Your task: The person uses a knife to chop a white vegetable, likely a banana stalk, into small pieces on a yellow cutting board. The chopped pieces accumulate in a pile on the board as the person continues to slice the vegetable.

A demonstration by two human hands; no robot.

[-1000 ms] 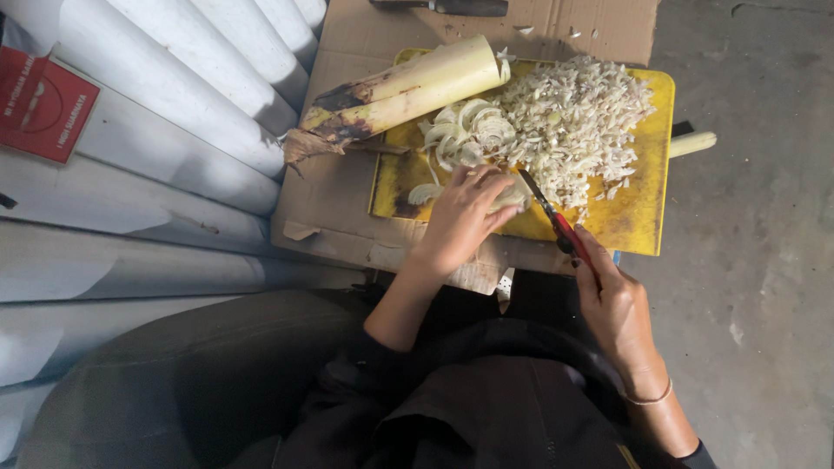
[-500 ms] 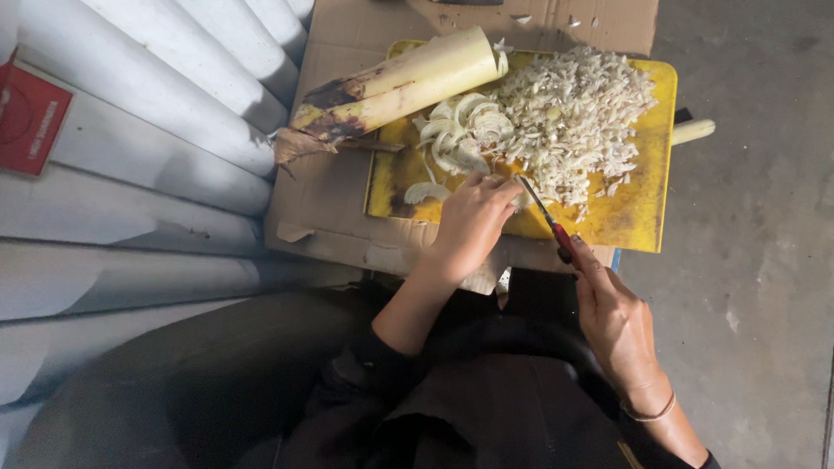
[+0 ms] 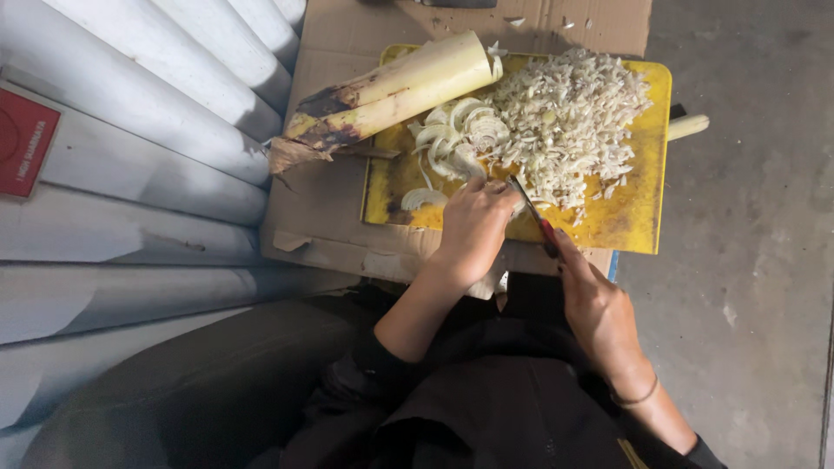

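Observation:
A yellow cutting board (image 3: 638, 217) lies on brown cardboard (image 3: 334, 208). A heap of finely chopped pale stem (image 3: 569, 113) covers its middle, with several ring-shaped slices (image 3: 456, 135) to the left. A long pale banana stem (image 3: 391, 91) with a dark rotten end lies across the board's far left corner. My left hand (image 3: 473, 230) presses down on pale slices at the board's near edge. My right hand (image 3: 595, 300) grips a red-handled knife (image 3: 532, 213), its blade angled onto the board just right of my left fingers.
White corrugated sheeting (image 3: 130, 174) with a red label (image 3: 26, 143) fills the left side. Grey concrete floor (image 3: 747, 260) lies to the right. A pale handle (image 3: 688, 127) sticks out beyond the board's right edge. My dark clothing (image 3: 365, 399) fills the bottom.
The view has shifted a little. My left hand stays on the slices at the board's near edge while the knife keeps working beside it.

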